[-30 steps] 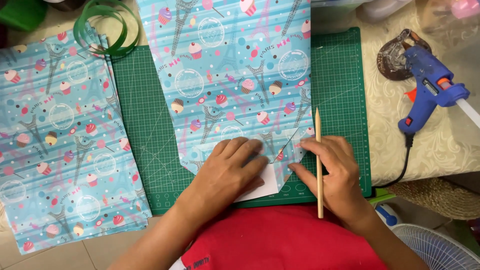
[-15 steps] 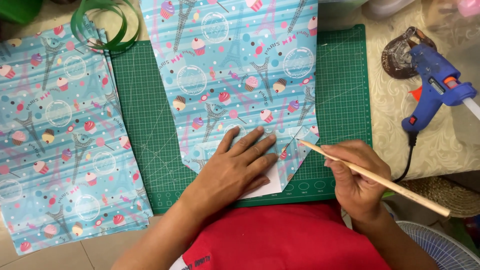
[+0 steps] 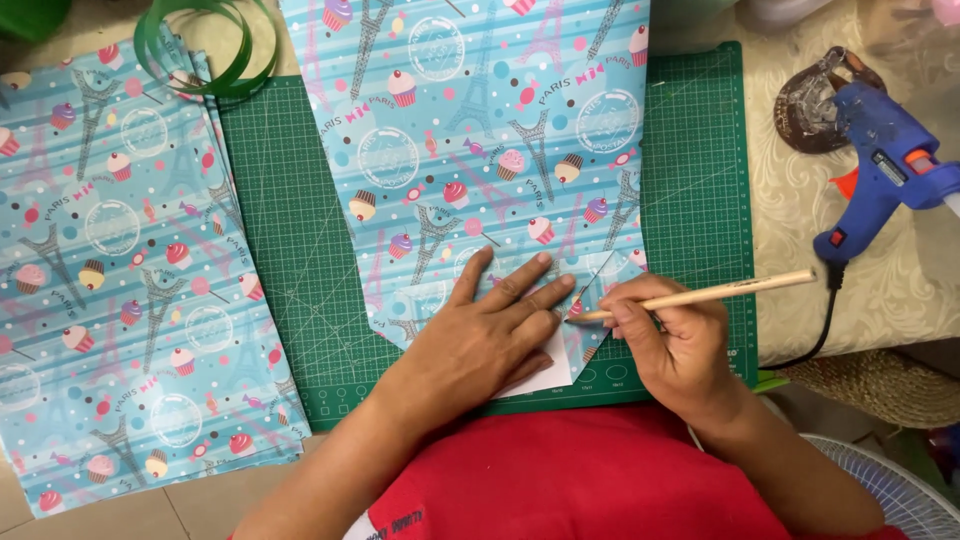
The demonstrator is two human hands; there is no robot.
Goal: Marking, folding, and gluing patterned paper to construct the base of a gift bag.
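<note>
A blue patterned paper piece [image 3: 480, 130] with cupcakes and towers lies on a green cutting mat [image 3: 285, 250]. Its near end is folded into flaps, with a white underside [image 3: 548, 372] showing. My left hand [image 3: 490, 335] lies flat on the folded end, fingers spread. My right hand [image 3: 665, 345] grips a thin wooden stick [image 3: 720, 292]. The stick's tip touches the paper fold right beside my left fingertips, and its other end points right.
A stack of the same patterned paper [image 3: 110, 270] lies at the left. A coil of green ribbon [image 3: 205, 50] sits at the top left. A blue glue gun [image 3: 885, 160] rests at the right with its black cord [image 3: 820, 320]. A white fan [image 3: 880, 490] stands at the lower right.
My right hand has turned the stick from upright along the paper's edge to nearly level and brought its tip onto the fold. My left hand has stayed pressed on the paper.
</note>
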